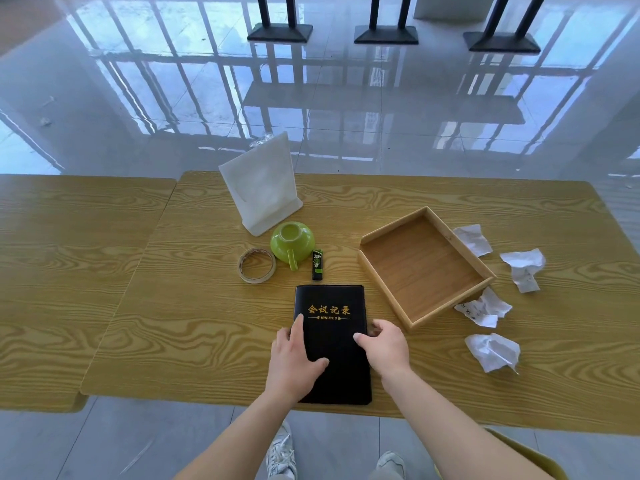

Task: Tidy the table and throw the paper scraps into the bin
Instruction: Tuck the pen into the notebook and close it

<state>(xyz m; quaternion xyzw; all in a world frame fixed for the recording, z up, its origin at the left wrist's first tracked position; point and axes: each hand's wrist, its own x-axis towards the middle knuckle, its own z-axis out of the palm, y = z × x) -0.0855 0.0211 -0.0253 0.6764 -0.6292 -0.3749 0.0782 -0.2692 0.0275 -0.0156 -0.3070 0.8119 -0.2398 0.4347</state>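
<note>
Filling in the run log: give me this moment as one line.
left hand: rests on black notebook | right hand: grips notebook's right edge | paper scraps: four, on table right of wooden tray | bin: unseen

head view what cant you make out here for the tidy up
The bin: nowhere in the head view, outside the frame.
The notebook: middle of the cover hidden under the left hand and right hand.
Right hand's grip: its fingertips at the notebook's edge are hidden by the hand itself.
Print on the paper scraps: too small to read.
</note>
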